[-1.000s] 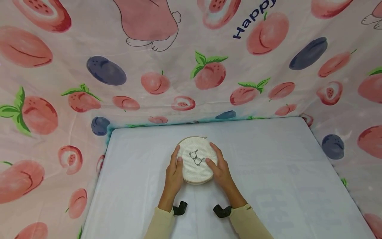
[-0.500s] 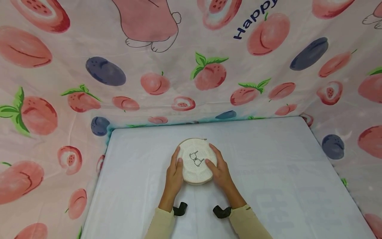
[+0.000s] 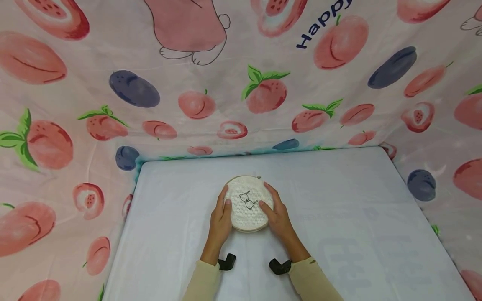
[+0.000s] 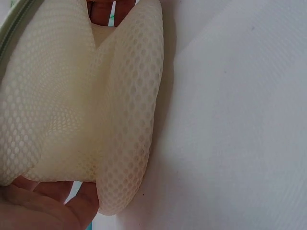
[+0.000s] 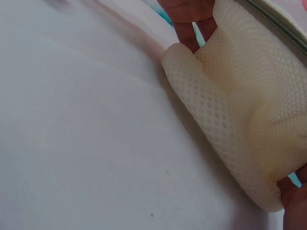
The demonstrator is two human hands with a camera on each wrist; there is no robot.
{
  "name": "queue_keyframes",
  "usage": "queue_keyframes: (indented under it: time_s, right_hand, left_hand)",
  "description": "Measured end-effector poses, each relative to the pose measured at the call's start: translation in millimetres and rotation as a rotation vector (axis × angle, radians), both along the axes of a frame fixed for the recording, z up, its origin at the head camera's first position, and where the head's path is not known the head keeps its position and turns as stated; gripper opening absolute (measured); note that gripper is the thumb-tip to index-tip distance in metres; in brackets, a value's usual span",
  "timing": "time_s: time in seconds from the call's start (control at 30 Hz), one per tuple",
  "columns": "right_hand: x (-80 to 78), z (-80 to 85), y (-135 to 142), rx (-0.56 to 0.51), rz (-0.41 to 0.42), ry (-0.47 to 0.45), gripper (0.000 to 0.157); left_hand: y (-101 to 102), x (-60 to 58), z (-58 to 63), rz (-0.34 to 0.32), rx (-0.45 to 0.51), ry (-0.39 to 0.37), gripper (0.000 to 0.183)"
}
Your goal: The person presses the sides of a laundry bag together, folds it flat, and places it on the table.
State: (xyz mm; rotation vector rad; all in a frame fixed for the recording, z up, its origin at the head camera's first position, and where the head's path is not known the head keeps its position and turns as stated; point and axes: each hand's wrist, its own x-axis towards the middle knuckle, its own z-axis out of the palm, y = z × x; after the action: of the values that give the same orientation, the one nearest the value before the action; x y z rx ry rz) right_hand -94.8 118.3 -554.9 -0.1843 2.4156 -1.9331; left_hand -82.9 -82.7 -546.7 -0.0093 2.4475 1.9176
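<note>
A round, cream mesh laundry bag [image 3: 246, 219] is held between both hands above the table, with a black line drawing on its upper face. My left hand [image 3: 220, 219] grips its left side, thumb on top. On the right side, my right hand [image 3: 279, 218] grips it with the thumb reaching onto the upper face. A zipper pull [image 3: 259, 177] shows at the far rim. Both wrist views show the sagging mesh side [image 4: 132, 110] from below, close over the cloth. A zipper [image 5: 278, 24] runs along the rim. Fingers under the bag are partly hidden.
White cloth covers the table [image 3: 162, 217]. Fruit-printed fabric [image 3: 233, 108] hangs behind the table and on both sides. A black wrist mount [image 3: 227, 262] sits at the left sleeve cuff, and another mount [image 3: 280, 266] at the right.
The bag's far edge has dipped slightly toward the person. Both hands keep their grip in nearly the same place.
</note>
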Motion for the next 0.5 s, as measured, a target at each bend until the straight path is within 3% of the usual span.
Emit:
queue_keyframes:
  time_s: [0.17,0.5]
  right_hand:
    - [0.5,-3.3,-0.6,-0.002,-0.007,0.003,0.057]
    - [0.1,-11.0,-1.4,0.017,-0.012,-0.023,0.057]
  left_hand:
    - [-0.7,-0.8,-2.6,-0.008,0.002,0.004,0.047]
    - [-2.0,-1.2,-6.0,-0.003,-0.022,-0.061,0.047]
